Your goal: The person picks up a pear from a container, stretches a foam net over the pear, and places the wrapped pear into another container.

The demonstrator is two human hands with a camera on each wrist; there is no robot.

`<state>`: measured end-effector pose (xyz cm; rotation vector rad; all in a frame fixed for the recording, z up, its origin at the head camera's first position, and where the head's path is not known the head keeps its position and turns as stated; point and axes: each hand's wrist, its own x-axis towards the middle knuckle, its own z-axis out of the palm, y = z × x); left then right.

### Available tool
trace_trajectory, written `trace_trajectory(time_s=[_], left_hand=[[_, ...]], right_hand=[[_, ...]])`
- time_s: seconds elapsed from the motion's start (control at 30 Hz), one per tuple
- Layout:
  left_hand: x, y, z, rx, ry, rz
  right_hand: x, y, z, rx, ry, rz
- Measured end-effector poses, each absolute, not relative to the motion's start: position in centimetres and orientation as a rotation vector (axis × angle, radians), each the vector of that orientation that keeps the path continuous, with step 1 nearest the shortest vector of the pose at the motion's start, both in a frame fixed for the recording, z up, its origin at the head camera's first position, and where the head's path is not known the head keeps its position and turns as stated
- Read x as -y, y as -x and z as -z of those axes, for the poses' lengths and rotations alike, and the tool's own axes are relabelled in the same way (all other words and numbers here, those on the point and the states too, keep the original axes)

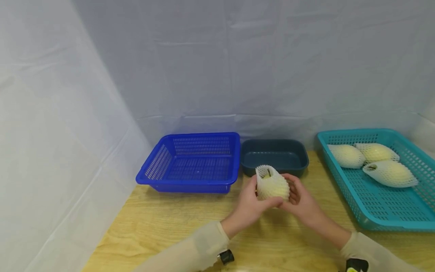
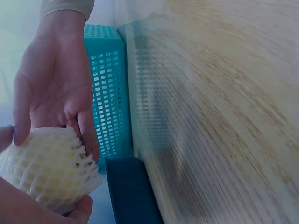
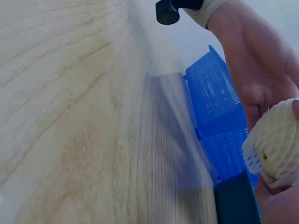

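Both hands hold a pale yellow, pear-like fruit in a white foam net (image 1: 273, 187) above the table, in front of the dark basin. My left hand (image 1: 250, 202) grips its left side, thumb across the near face. From the right, my right hand (image 1: 302, 202) curls its fingers round the other side, the two thumbs close together. A dark stem shows through the net's open top in the head view. The right wrist view shows the netted fruit (image 3: 276, 144) with a small brown spot at the net's other opening.
A blue plastic basket (image 1: 200, 183) stands at the left, beside a dark teal basin (image 1: 276, 166). At the right, a turquoise basket (image 1: 360, 211) holds several netted fruits (image 1: 392, 174). White sheeting (image 1: 217, 75) hangs behind and at the left of the wooden table (image 1: 163, 226).
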<state>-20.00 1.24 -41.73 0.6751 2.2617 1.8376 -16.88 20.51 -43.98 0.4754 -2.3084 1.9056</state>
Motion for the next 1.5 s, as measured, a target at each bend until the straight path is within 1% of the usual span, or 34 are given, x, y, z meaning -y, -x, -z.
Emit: trace_trajectory(time_s=[0.17, 0.3, 0.6, 0.77, 0.93, 1.2, 1.5], left_hand=[[-1.6, 20.1, 41.8, -2.324, -0.608, -1.809], [-1.4, 20.2, 41.9, -2.264, -0.614, -1.853], [-0.6, 20.5, 42.0, -2.161, -0.767, -1.841], [-0.2, 20.5, 42.1, -2.185, -0.834, -1.798], [0.0, 20.4, 42.1, -2.214, -0.806, -1.783], [-0.3, 20.3, 41.9, -2.342, -0.728, -1.771], [-1.0, 19.7, 41.2, -2.427, -0.568, -1.685]], right_hand=[[-20.5, 16.8, 44.5, 2.261, -0.524, -1.952], [-21.1, 16.8, 44.6, 2.258, -0.607, -1.944], [-22.3, 17.1, 43.1, 2.391, -0.7, -2.027], [-22.2, 17.1, 42.9, 2.444, -0.731, -2.055], [-21.9, 17.0, 42.9, 2.471, -0.65, -2.042], [-21.6, 16.6, 43.1, 2.513, -0.403, -1.974], [-20.7, 16.3, 43.1, 2.415, -0.423, -2.01]])
